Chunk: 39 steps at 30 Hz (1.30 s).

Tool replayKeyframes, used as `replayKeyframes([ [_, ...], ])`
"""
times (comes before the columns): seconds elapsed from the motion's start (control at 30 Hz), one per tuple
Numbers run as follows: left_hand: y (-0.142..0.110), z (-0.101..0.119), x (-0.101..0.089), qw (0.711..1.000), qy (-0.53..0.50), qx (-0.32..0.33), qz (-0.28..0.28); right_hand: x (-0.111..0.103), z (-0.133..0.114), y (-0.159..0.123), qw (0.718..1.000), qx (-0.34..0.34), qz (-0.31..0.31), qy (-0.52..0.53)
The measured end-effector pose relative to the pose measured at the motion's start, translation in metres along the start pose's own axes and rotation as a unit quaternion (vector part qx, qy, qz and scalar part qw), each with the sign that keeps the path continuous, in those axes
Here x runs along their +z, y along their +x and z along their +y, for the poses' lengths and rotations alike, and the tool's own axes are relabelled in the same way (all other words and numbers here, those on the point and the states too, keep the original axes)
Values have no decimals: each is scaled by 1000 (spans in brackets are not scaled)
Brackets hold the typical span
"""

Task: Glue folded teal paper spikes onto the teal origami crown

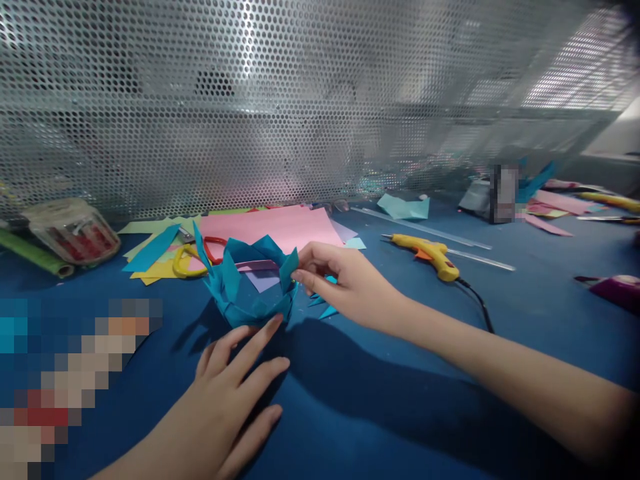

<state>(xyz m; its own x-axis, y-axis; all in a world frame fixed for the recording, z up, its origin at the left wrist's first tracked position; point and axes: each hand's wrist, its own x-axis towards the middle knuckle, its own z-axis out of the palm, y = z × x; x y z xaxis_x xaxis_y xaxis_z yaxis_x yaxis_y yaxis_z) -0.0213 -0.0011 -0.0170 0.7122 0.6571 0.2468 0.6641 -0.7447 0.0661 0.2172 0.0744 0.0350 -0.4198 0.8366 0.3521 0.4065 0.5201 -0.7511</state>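
Crown [253,310] of blue paper stands on the table [540,333], its three o'clock tip pinched by the right hand [345,283]; the left hand [225,390], fingers spread, is at six, scissors [184,263] at ten.

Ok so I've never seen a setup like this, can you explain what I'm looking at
There's no robot here: it's one picture from a camera worn on a person's head, looking forward and down. The right hand pinches an upright point of a blue paper ring; the left hand is spread at its near side. On the blue table lie a yellow glue gun, pink paper and a jar. The lower left is pixelated.
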Motion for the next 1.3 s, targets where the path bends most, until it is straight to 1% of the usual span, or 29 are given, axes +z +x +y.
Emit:
replayKeyframes([
  [0.17,-2,7,8,998,-37,-53,22,-1,-1,-1,1000,1,1,-6],
  [0.23,-2,8,10,997,-49,-62,22,-1,-1,-1,1000,3,-1,-3],
  [0.43,-2,8,10,997,-44,-58,13,1,-2,-2,1000,21,-22,7],
  [0.57,-2,9,10,998,-33,-60,16,1,-1,-3,999,25,-32,15],
  [0.77,-2,10,11,998,-32,-54,23,1,-1,-3,999,13,-39,5],
  [1.0,-2,10,12,998,-29,-51,29,5,3,-5,996,-13,-50,72],
  [1.1,-2,10,12,998,-27,-49,29,7,4,-5,995,-8,-63,72],
  [1.3,-2,11,11,998,-26,-50,29,9,6,-5,995,-23,-71,64],
])
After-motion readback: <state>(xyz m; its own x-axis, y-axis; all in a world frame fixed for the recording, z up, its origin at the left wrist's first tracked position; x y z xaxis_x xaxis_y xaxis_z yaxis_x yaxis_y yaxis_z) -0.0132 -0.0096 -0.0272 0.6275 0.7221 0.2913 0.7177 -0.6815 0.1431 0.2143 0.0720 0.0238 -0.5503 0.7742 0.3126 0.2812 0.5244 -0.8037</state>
